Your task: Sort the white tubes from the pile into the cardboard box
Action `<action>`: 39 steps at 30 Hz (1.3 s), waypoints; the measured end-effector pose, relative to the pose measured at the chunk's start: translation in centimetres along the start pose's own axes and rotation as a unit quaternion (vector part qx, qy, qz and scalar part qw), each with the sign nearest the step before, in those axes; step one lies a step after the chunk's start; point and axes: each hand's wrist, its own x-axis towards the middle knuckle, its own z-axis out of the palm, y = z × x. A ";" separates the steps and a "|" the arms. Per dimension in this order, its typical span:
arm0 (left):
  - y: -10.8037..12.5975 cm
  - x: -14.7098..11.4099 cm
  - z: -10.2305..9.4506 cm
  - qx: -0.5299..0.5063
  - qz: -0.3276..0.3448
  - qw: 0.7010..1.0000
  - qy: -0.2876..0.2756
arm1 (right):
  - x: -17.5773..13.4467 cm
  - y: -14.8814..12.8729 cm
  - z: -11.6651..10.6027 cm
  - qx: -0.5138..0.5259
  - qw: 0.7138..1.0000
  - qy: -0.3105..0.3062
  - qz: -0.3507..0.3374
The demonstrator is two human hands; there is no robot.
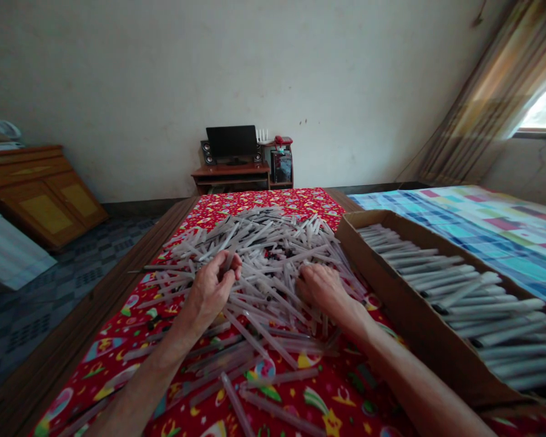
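A big loose pile of translucent white plastic tubes (273, 291) covers the middle of a red patterned cloth (300, 197). Over the pile's left side, my left hand (213, 282) is closed, with a short end of one tube (229, 261) showing between thumb and fingers. My right hand (321, 288) lies low on the right side of the pile, back up and fingers curled under. Its fingertips are hidden, so what they grip cannot be made out. Some dark pieces (152, 321) lie among the tubes.
Right of the pile stands a long cardboard box (373, 297) with similar tubes, some dark-tipped, laid crosswise in rows. Beyond it spreads a checked cloth (418, 212). A desk (232, 173) with a monitor (232, 141) stands at the wall, and a wooden cabinet (45, 194) at left.
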 end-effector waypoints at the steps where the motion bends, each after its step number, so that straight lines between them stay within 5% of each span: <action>1: 0.1 0.0 0.0 0.002 0.003 1.000 0.000 | 0.3 0.2 -0.2 0.039 0.999 0.012 0.008; 4: 0.4 -0.1 0.2 0.012 0.000 1.000 0.001 | 1.6 0.5 -1.9 0.258 0.966 0.014 0.027; 7: 0.4 -0.3 0.6 0.019 -0.003 1.000 -0.020 | 3.0 -0.2 -4.3 0.543 0.838 0.045 0.016; 10: 0.3 -0.5 1.2 0.036 0.004 0.998 -0.051 | 3.6 -1.9 -6.4 0.683 0.717 0.137 -0.017; 14: 0.5 -1.0 1.9 0.075 0.007 0.994 -0.080 | 3.1 -3.7 -7.3 0.708 0.679 0.187 -0.052; 22: 0.1 -1.2 2.3 0.092 0.009 0.991 -0.094 | 2.7 -3.5 -6.9 0.679 0.704 0.202 -0.041; 26: -0.1 -0.9 1.7 0.095 0.009 0.994 -0.058 | 3.6 -1.7 -5.4 0.561 0.806 0.188 -0.003; 29: -0.2 -0.7 1.2 0.072 0.012 0.997 -0.032 | 4.4 0.0 -3.7 0.365 0.925 0.098 0.033; 31: -0.2 -0.6 0.9 0.061 0.009 0.998 -0.025 | 5.2 0.7 -2.7 0.226 0.970 0.076 0.052; 34: -0.3 -0.5 0.7 0.046 -0.002 0.999 -0.013 | 7.3 0.1 -1.7 0.101 0.991 0.083 0.024; 39: -0.3 -0.4 0.7 0.032 -0.013 0.999 -0.006 | 11.9 -2.5 -0.4 0.050 0.998 0.028 -0.035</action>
